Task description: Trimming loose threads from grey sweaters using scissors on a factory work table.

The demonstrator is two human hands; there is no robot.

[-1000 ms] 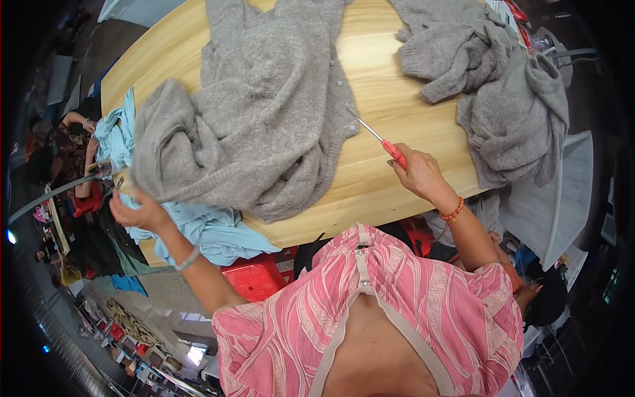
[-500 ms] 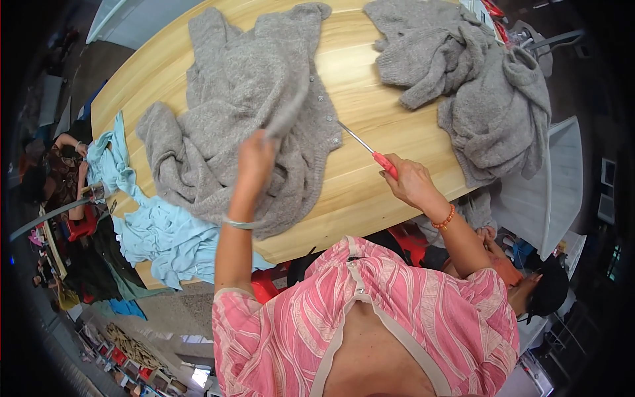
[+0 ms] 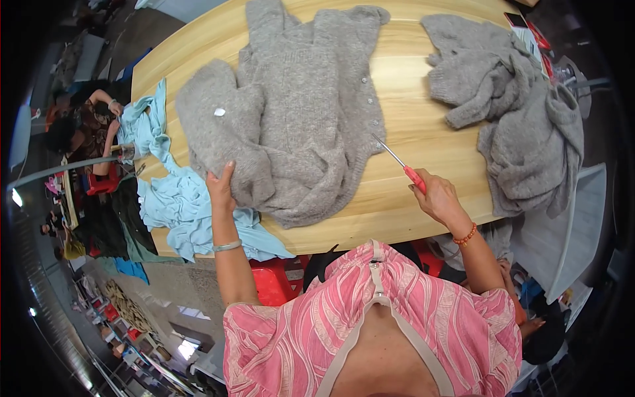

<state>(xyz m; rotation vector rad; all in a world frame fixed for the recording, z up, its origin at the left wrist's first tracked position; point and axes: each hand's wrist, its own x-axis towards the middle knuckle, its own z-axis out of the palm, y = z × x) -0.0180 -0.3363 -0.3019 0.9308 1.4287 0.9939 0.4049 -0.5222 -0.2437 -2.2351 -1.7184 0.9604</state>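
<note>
A grey knitted cardigan (image 3: 297, 112) lies spread on the table, with small shiny buttons down its right edge. My left hand (image 3: 223, 190) grips its lower left part, thumb on top of the knit and the other fingers partly hidden. A small white label or patch (image 3: 219, 112) shows on the folded part above this hand. In my right hand (image 3: 440, 198) is a red-handled tool (image 3: 415, 177) with a thin metal shaft, closed in the fingers. Its tip points up and left, by the cardigan's buttoned edge; whether it touches is unclear.
Two more grey knits (image 3: 529, 145) are heaped at the table's right. Light blue cloth (image 3: 178, 212) lies bunched along the left edge of the wooden table (image 3: 410, 86). Another person sits at the far left, handling blue cloth; someone else is low at the right. A red stool (image 3: 274, 281) stands below.
My left hand has moved down and left, turning the cardigan's left part over, so the white patch now shows. The body lies flatter. My right hand still holds the tool by the buttons.
</note>
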